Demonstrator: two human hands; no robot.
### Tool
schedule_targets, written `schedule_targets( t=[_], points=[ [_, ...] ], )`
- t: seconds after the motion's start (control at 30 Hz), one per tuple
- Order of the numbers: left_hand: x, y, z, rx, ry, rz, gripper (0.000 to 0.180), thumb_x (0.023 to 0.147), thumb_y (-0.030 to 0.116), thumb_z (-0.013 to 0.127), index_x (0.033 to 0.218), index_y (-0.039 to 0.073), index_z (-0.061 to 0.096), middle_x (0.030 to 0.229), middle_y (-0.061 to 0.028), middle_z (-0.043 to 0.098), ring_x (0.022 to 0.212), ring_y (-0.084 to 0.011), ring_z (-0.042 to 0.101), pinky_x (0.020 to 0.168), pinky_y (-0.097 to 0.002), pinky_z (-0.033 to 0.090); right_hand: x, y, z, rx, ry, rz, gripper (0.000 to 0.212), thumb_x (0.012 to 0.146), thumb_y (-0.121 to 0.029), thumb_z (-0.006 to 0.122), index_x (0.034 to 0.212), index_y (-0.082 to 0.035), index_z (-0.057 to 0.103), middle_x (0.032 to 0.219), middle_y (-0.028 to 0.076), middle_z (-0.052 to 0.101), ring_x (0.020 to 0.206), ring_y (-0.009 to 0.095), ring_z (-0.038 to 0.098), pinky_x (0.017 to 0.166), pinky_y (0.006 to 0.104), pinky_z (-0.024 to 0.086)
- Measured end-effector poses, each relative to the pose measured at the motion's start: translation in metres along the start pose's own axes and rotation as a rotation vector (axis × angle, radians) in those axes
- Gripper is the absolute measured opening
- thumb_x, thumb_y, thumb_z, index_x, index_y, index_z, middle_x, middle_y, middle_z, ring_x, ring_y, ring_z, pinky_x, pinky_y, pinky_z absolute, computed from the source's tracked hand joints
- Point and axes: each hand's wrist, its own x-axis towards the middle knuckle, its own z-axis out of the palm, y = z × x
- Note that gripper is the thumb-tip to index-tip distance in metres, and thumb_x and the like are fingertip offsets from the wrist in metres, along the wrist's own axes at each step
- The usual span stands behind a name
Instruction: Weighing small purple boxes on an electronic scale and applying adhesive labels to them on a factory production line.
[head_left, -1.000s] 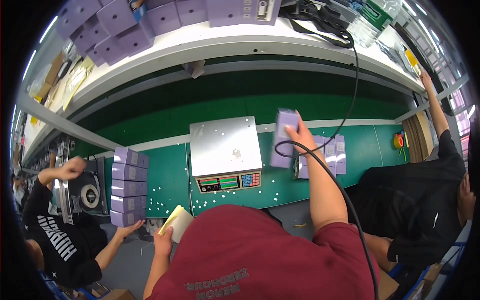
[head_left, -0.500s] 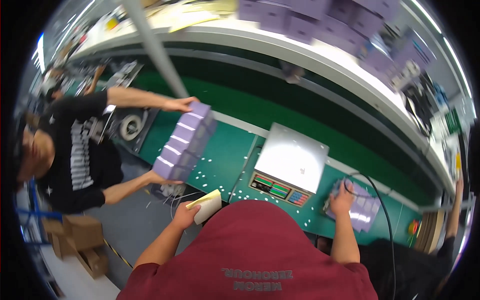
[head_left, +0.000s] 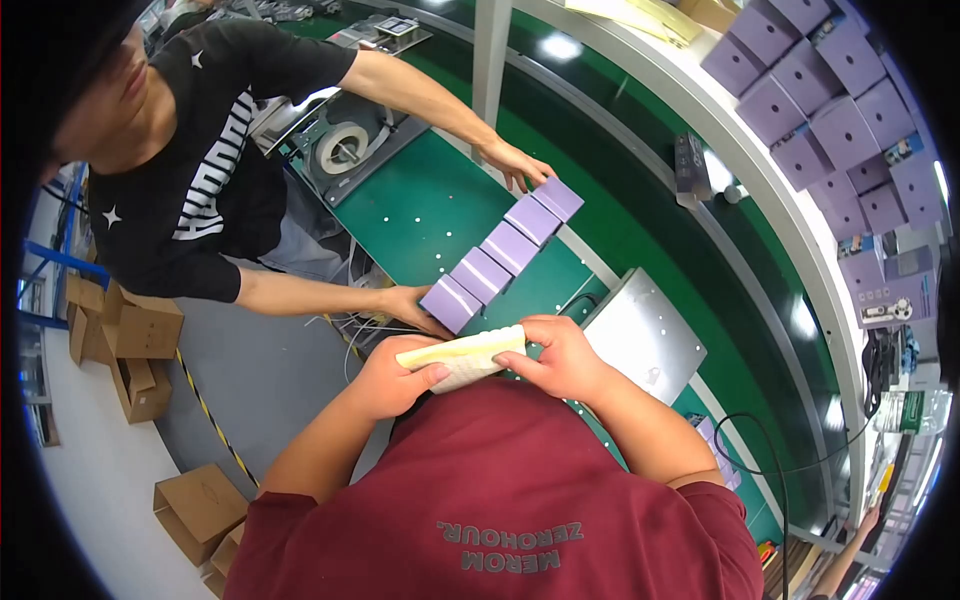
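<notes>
Between my two hands, in front of my dark red shirt, is a wad of yellow and white paper sheets [head_left: 468, 360]. My left hand [head_left: 388, 378] grips its left end, thumb on the near face. At the other end my right hand [head_left: 565, 358] pinches it between thumb and fingers. Just beyond, a co-worker in a black shirt holds a row of several purple boxes [head_left: 497, 262] over the green worktable [head_left: 395, 230], a hand at each end. A silver-topped weighing scale [head_left: 648, 338] stands to the right of my right hand.
Purple boxes [head_left: 805, 75] are stacked on a white shelf at the upper right. Another purple stack [head_left: 715, 440] lies past the scale, near a black cable [head_left: 775, 465]. A tape reel machine [head_left: 342, 150] stands at the far left; cardboard boxes [head_left: 145, 325] are on the left.
My right hand has left the purple boxes at the right and now grips the paper wad too. My view has turned left. The co-worker's box row is now nearer the scale, beyond my hands.
</notes>
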Motion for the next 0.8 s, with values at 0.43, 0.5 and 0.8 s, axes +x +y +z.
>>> schedule_targets(
  t=[0.43,0.5,0.8],
  points=[
    [-0.007,-0.016,0.002,0.562,0.073,0.597,0.013,0.087,0.004,0.078,0.100,0.001,0.078,0.094,-0.0145,0.079,0.085,-0.0319,0.076,0.077,-0.0394,0.059,-0.001,-0.036,0.010,-0.570,0.180,-0.549,0.020,0.079,-0.011,0.083,0.095,-0.009,0.073,0.100,0.005,0.070,0.097,0.026,0.068,0.101,0.0488,0.053],
    [-0.010,-0.025,0.008,0.578,0.063,0.621,0.014,0.087,0.004,0.077,0.100,0.002,0.078,0.094,-0.0135,0.079,0.086,-0.0312,0.076,0.077,-0.0391,0.060,-0.003,-0.027,0.014,-0.579,0.149,-0.564,0.017,0.079,-0.011,0.082,0.093,-0.009,0.073,0.097,0.005,0.070,0.097,0.027,0.067,0.102,0.0486,0.052],
    [-0.018,-0.076,0.048,0.657,0.037,0.653,0.014,0.085,0.003,0.076,0.099,0.003,0.078,0.093,-0.0128,0.078,0.086,-0.0312,0.076,0.078,-0.0393,0.060,-0.028,0.036,0.014,-0.482,-0.024,-0.575,0.008,0.079,-0.006,0.077,0.085,-0.009,0.073,0.087,0.005,0.069,0.091,0.028,0.066,0.103,0.0491,0.051]
  ],
)
